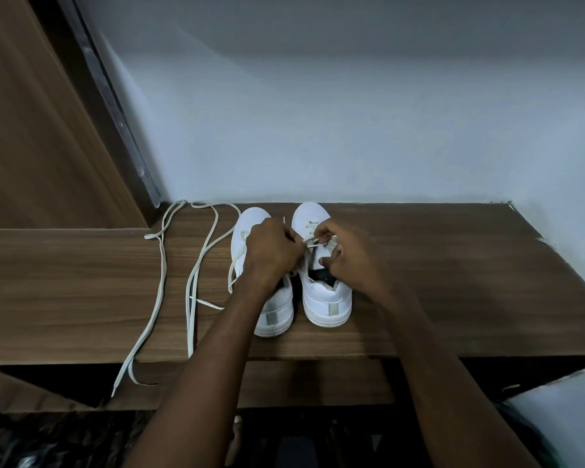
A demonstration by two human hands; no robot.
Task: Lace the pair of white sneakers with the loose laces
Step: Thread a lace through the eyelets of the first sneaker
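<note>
The 2 white sneakers sit side by side under the person's hands on the wooden shelf (453, 282), heels toward the person. The left hand (271, 253) pinches a lace (309, 245) over the left sneaker (274, 315), while the right hand (343, 251) grips the lace at the eyelets of the right sneaker (326, 305). A loose lace (159, 282) trails well to the left of the left hand, hanging over the shelf edge.

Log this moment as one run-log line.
step: lacing right sneaker | left hand: pinches lace | right hand: pinches lace | left sneaker: unlaced | spare lace: on shelf
</note>
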